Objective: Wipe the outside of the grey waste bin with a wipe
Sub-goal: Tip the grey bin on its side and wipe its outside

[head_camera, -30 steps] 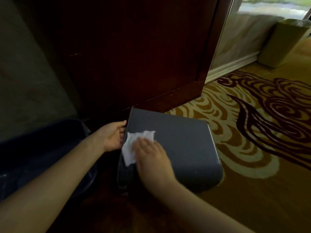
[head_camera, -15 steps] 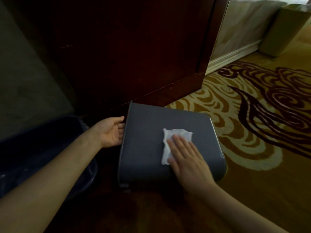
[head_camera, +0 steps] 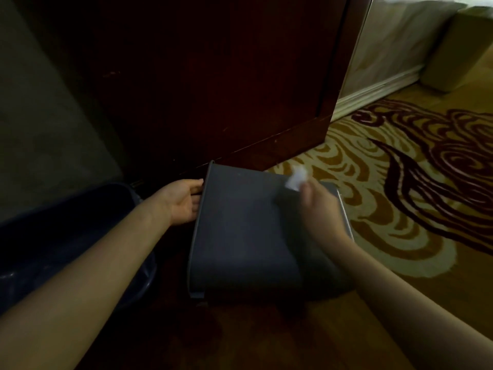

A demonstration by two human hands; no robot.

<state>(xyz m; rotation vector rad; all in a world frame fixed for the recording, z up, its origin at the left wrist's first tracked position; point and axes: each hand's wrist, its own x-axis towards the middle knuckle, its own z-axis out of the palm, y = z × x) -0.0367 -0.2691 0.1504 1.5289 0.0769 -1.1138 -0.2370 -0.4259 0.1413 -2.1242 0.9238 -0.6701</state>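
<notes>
The grey waste bin (head_camera: 240, 231) lies on its side on the floor, its open rim facing left. My left hand (head_camera: 184, 201) grips that rim at its far upper part. My right hand (head_camera: 317, 206) hovers over the bin's far right corner, blurred by motion, with the white wipe (head_camera: 296, 178) bunched in its fingertips. The wipe looks lifted a little off the bin's surface.
A dark wooden door (head_camera: 213, 76) stands right behind the bin. A dark blue bin with a liner (head_camera: 66, 236) sits at the left. Patterned carpet (head_camera: 400, 182) spreads to the right, with a beige bin (head_camera: 453, 49) by the far wall.
My right hand slid the wipe from the bin's left edge across to its far right corner, then bunched it up and raised it. The left hand stayed on the rim.
</notes>
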